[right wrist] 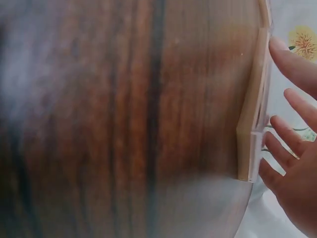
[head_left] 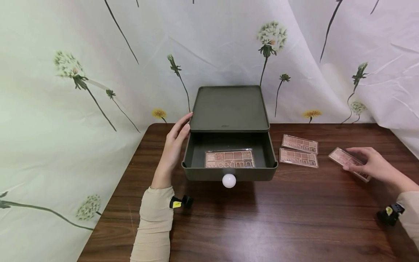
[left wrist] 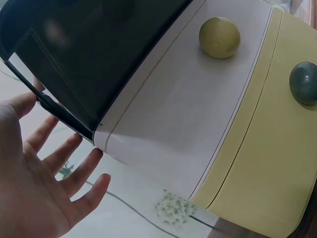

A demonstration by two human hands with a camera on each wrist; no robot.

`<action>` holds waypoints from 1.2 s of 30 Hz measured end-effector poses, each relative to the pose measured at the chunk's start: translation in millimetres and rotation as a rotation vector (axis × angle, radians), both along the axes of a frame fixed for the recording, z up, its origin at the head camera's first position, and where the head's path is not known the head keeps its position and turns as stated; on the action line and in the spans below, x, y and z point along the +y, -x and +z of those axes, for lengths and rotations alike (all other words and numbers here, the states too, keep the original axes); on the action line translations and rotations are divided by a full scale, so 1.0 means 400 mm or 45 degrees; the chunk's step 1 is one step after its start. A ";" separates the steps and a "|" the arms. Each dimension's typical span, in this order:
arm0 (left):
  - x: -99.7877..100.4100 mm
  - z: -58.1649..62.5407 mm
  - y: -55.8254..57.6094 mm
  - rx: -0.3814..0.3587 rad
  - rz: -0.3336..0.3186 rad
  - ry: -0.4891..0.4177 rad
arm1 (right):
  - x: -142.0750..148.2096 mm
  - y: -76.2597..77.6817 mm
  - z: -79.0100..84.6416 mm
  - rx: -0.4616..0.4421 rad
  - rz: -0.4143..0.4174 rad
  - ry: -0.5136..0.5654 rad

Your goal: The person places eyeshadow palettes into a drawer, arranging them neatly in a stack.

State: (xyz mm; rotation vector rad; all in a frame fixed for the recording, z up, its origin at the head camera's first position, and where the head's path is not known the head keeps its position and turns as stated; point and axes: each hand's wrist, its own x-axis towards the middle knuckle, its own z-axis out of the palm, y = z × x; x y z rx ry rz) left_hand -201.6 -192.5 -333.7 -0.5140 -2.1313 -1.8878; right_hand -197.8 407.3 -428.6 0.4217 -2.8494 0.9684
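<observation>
My left hand (head_left: 175, 143) rests against the left side of a dark green drawer box (head_left: 230, 109), fingers extended. In the left wrist view its fingers (left wrist: 81, 176) are spread along the box's side. The dark top drawer (head_left: 209, 174) is pulled out, and an eyeshadow palette (head_left: 229, 159) lies inside. On the right, my right hand (head_left: 376, 165) spans another eyeshadow palette (head_left: 342, 157), thumb at the near edge and index finger at the far edge. The right wrist view shows this palette (right wrist: 252, 104) edge-on, with the thumb touching it and the other fingers loosely extended.
Two eyeshadow palettes (head_left: 298, 157) lie together right of the drawer. Below the dark drawer, the left wrist view shows a pale drawer (left wrist: 173, 99) and a yellow drawer (left wrist: 262, 148). The wooden table (head_left: 294, 218) meets a dandelion-patterned cloth (head_left: 222, 43) behind the box.
</observation>
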 end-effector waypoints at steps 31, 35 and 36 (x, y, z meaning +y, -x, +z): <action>0.004 0.007 -0.006 -0.003 -0.007 0.018 | -0.049 -0.001 0.046 -0.268 -0.082 -0.260; 0.003 0.007 -0.007 -0.001 -0.002 0.012 | -0.062 -0.010 0.066 -0.243 -0.091 -0.252; 0.003 0.007 -0.007 0.001 0.000 0.011 | -0.065 -0.012 0.071 -0.232 -0.085 -0.246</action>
